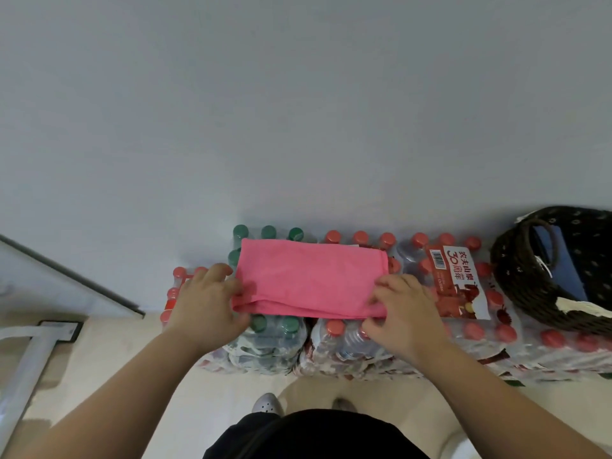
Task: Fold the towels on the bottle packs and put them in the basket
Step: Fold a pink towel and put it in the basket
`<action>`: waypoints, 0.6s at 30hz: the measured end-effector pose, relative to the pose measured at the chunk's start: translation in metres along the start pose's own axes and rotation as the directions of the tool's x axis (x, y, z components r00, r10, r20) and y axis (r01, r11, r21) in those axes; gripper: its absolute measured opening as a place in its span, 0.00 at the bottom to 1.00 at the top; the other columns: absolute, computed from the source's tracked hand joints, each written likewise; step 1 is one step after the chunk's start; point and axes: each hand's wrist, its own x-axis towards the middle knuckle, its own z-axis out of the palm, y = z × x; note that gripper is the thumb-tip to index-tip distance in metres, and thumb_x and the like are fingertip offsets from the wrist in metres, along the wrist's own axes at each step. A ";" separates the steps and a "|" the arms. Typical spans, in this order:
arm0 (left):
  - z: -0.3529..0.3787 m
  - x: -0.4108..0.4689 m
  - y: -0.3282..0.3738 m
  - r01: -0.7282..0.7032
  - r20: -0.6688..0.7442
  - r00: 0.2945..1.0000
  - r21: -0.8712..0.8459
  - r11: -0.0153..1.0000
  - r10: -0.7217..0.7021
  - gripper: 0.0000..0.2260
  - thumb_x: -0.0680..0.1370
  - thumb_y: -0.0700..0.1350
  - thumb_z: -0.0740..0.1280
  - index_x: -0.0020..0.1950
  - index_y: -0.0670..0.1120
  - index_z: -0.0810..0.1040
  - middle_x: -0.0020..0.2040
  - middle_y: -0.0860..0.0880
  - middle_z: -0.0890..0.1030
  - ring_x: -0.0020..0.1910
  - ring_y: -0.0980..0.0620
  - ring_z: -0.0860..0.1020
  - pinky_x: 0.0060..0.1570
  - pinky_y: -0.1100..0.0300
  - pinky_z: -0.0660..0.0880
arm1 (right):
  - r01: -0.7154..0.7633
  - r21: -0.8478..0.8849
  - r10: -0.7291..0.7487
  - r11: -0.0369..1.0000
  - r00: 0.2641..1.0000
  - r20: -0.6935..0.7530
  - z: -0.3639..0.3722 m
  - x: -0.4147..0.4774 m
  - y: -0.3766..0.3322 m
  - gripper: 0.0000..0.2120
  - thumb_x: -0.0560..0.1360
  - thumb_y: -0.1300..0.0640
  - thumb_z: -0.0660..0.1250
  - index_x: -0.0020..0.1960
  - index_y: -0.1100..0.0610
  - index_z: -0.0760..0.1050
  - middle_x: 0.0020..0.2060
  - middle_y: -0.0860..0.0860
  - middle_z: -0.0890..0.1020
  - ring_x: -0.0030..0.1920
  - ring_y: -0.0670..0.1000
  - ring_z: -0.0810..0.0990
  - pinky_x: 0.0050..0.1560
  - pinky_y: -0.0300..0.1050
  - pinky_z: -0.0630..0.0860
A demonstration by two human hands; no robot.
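The pink towel (308, 279) is lying folded into a long band across the tops of the bottle packs (347, 349), which are standing in a row against the wall (298, 111). Its left part is resting on the green-capped pack (275, 339); its right part is resting on the red-capped packs (470, 329). The folded layers are showing along the near edge.

I am holding both near corners. My left hand (205, 303) is sitting at the towel's left end, fingers curled, with the fingertips pinching the near left corner. My right hand (400, 313) is sitting at the right end, fingers bent over the near right corner and pinching the cloth there. Both forearms are reaching forward from the bottom of the view.

The basket (516, 279), dark and woven, is standing on the packs at the far right, well apart from the towel. A blue item (563, 273) is lying inside it. The floor (116, 359) is showing below the packs.
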 end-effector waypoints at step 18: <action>0.046 0.051 0.034 -0.070 0.220 0.974 0.092 0.993 0.049 0.36 0.79 0.67 0.39 0.79 0.49 0.31 0.78 0.47 0.30 0.76 0.45 0.29 0.75 0.38 0.36 | -0.030 -0.153 0.061 0.988 0.977 0.206 0.044 0.073 -0.026 0.43 0.74 0.25 0.34 0.80 0.49 0.33 0.79 0.51 0.36 0.77 0.55 0.30 0.77 0.64 0.37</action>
